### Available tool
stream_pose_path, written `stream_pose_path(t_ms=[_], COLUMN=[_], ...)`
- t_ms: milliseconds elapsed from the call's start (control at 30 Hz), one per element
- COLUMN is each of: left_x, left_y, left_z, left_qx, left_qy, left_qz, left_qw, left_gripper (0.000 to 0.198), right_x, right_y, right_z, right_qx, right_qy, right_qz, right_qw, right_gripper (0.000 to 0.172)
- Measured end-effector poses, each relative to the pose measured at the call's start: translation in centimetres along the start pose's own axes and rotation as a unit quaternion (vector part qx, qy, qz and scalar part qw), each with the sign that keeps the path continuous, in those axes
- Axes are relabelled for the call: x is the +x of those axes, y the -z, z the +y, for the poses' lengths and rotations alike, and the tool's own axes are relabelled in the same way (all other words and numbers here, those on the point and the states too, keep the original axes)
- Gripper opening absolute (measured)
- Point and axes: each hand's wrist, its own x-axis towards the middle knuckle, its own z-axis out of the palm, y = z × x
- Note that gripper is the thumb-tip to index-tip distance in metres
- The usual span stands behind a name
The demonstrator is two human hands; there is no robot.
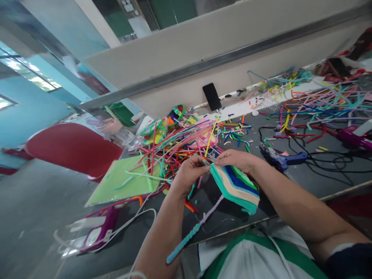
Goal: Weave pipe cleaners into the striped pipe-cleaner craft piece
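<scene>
On your left, a red chair [72, 149] stands just off the bench [128, 240], and a pale green sheet [112, 184] lies along that side's edge, near a purple power strip [106, 228] with white cables. A strip of dark bench shows between that power strip and your left forearm. Farther off, a loose heap of fuzzy stems [177, 141] spreads right up to your fingers, so room there is tight. Your left hand [188, 174] pinches thumb to finger at the far left corner of the striped piece [236, 188], held above the bench close to its near edge; a twisted lilac-and-teal stem [192, 228] slants from it toward the near left, across that edge. A phone [212, 97] leans against the wall at the far side. Your right hand [235, 159] pinches the same corner, fingertips almost meeting the left's. Right of your right wrist, a blue glue gun [283, 158] lies close by, with black cables [334, 166] looping toward the right-hand purple unit [354, 138].
</scene>
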Motion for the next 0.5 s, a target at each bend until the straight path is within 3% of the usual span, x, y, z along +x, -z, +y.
stream_pose_path(t_ms=[133, 233, 400, 500], left_x=[-0.13, -0.05, 0.09, 0.06], left_y=[-0.33, -0.51, -0.52, -0.22], left_z=[-0.07, -0.31, -0.44, -0.21], left_qx=[0.046, 0.022, -0.025, -0.04], left_qy=[-0.026, -0.023, 0.034, 0.051], left_qz=[0.038, 0.048, -0.013, -0.032], left_qw=[0.998, 0.998, 0.999, 0.997], left_gripper=[0.018, 0.021, 0.026, 0.024], right_x=[0.22, 0.29, 0.43, 0.47], right_y=[-0.26, -0.19, 0.17, 0.16], right_z=[0.15, 0.12, 0.17, 0.21], right_qx=[-0.014, -0.028, -0.133, -0.135], right_qy=[-0.007, 0.002, 0.058, 0.054], right_qz=[0.017, 0.019, -0.012, -0.016], right_qw=[1.0, 0.999, 0.989, 0.989], right_gripper=[0.022, 0.022, 0.029, 0.027])
